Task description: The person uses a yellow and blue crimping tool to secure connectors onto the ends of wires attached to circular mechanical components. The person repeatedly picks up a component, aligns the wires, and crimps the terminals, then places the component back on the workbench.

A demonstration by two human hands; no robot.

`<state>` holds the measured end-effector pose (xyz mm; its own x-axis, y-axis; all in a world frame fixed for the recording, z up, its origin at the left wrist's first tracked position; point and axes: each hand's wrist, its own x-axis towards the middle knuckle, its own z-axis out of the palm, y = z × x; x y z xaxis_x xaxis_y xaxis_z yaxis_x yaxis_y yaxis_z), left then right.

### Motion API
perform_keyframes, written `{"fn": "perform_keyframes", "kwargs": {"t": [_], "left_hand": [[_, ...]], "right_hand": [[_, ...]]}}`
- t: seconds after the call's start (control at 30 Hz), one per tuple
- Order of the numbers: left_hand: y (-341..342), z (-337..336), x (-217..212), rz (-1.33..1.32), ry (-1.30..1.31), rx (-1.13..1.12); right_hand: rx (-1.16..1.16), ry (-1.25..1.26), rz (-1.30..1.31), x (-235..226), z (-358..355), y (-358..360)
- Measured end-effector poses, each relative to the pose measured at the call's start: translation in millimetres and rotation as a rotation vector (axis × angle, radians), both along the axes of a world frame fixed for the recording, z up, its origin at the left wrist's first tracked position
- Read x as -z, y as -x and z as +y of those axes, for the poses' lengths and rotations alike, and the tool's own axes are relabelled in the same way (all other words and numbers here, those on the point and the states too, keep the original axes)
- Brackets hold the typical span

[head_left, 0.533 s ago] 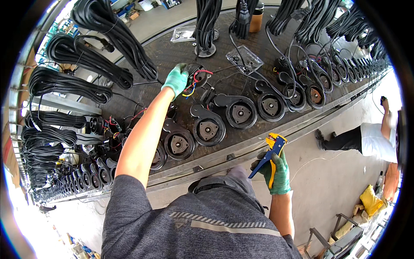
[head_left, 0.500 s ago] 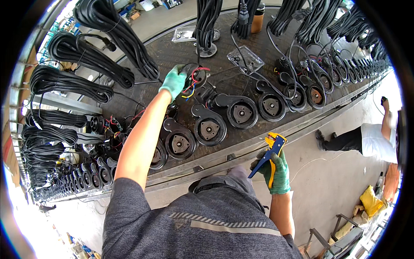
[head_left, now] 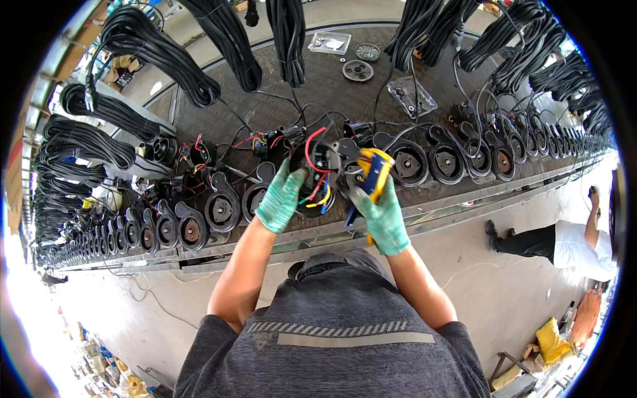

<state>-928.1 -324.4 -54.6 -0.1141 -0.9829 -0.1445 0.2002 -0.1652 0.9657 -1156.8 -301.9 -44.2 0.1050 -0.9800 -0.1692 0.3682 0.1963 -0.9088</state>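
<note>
1. Green-gloved left hand grips our round black housing just above the tabletop.
2. Rigid plastic, probably light; loose coloured wires look snaggy, so hold the rim.
3. Right hand clenches the yellow-blue crimping tool.

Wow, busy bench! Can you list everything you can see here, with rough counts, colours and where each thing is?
Round housing with loose wires: one, black with red, yellow and blue wires, bench centre.
Hand tool: one, blue and yellow, beside it.
Housings in a row: many, black, along the bench's front edge.
Cable bundles: many, black, across the back.
Clear trays: two, bench rear.
Another person: one, white top, floor at right.
Workbench: one, dark, long.
Left hand: green glove, holding the housing.
Right hand: green glove, gripping the tool.
</note>
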Motion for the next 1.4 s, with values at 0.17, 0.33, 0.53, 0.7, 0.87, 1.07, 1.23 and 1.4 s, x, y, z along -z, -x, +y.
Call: {"fn": "perform_keyframes", "kwargs": {"t": [0.17, 0.33, 0.53, 0.7, 0.87, 1.07, 1.23, 1.4], "left_hand": [[11, 24, -6, -0.097, 0.009, -0.029], [11, 22, -16, -0.568, 0.539, -0.082], [15, 8, -44, -1.074, 0.894, -0.016], [19, 1, -54, -1.124, 0.967, 0.08], [15, 0, -50, -1.053, 0.952, 0.169], [14, 10, -58, -1.077, 0.957, 0.17], [14, 19, -54, -1.026, 1.021, 0.154], [7, 14, -44, -1.001, 0.994, 0.04]], "right_hand": [[-0.023, -0.047, -0.048, 6, -21, -26], [0.027, -0.006, 0.161, 17, -19, -26], [0.003, 0.12, 0.249, 19, -16, -26], [-0.068, 0.105, 0.287, 12, -15, -29], [-0.091, 0.165, 0.32, 8, -16, -31], [-0.083, 0.206, 0.343, 14, -19, -34], [-0.083, 0.191, 0.193, 34, -26, -34], [-0.167, 0.15, 0.328, 14, -16, -39]]}}
